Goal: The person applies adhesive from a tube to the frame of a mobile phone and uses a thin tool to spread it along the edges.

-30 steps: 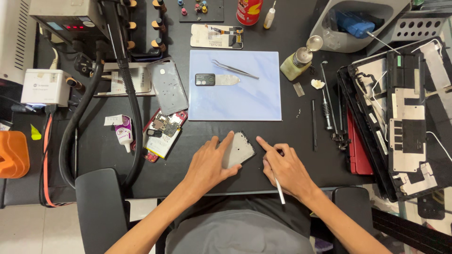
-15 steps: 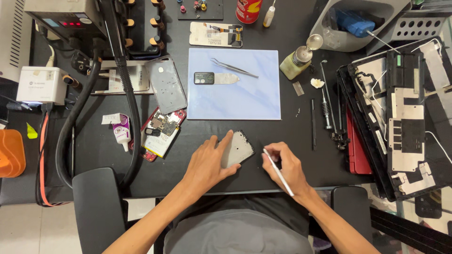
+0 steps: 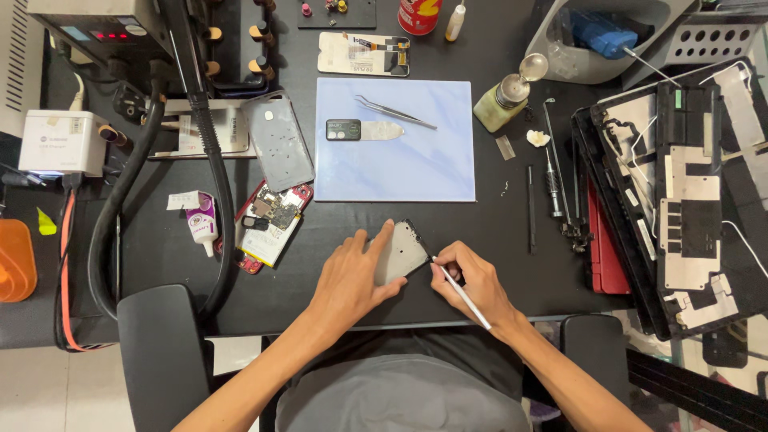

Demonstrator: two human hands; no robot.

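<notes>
The left hand (image 3: pixel 352 276) lies flat on a small grey phone part (image 3: pixel 398 254), pinning it to the black bench (image 3: pixel 496 264) near the front edge. The right hand (image 3: pixel 472 282) is closed around a thin white tool (image 3: pixel 462 296), whose tip touches the part's edge at about 3 o'clock. Judging by that, the prying or cleaning along the edge is under way and not finished; whether anything has come loose there is too small to tell.

At 12 o'clock from the hands lies a pale blue mat (image 3: pixel 416 168) with tweezers (image 3: pixel 396 112) and a small dark module on it. At 10 o'clock sit an opened red phone (image 3: pixel 268 226) with its board bare and a grey back cover (image 3: pixel 278 148), so some stripping looks done.

A fat black hose (image 3: pixel 212 160) curves down at 9 o'clock. At 3 o'clock, well apart, lies an opened laptop shell (image 3: pixel 688 200); screwdrivers (image 3: pixel 552 172) lie between. A pump bottle (image 3: pixel 508 92) stands at 1 o'clock.
</notes>
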